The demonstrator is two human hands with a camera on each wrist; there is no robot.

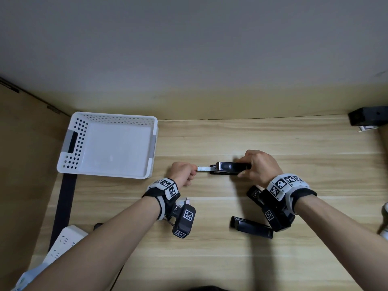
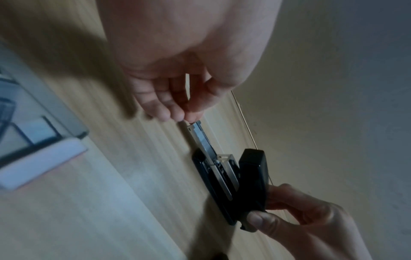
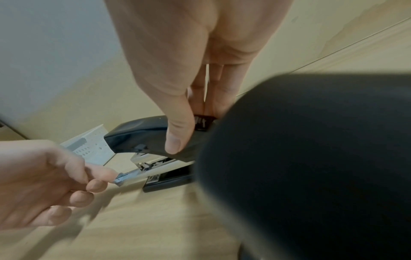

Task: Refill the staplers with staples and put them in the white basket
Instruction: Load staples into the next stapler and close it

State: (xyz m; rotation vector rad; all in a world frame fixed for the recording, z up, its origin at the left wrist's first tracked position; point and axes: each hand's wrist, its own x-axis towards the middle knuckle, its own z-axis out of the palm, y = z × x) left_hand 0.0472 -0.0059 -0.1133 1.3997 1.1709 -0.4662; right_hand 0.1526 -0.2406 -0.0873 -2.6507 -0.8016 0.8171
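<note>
Wooden desk, three black staplers on it: two spare staplers nearest, third stapler pinched at its back end in right hand, left hand pinching its metal tray pulled out. One white basket sits beyond the left fingers.

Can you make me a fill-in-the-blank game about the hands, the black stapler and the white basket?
1. The right hand grips the black stapler that rests on the ____ table.
2. The left hand pinches the end of the stapler's silver metal ____.
3. The white perforated plastic basket holds ____ staplers.
4. Another black stapler lies on the table ____ the right wrist.

Missing words: wooden; tray; no; below
</note>
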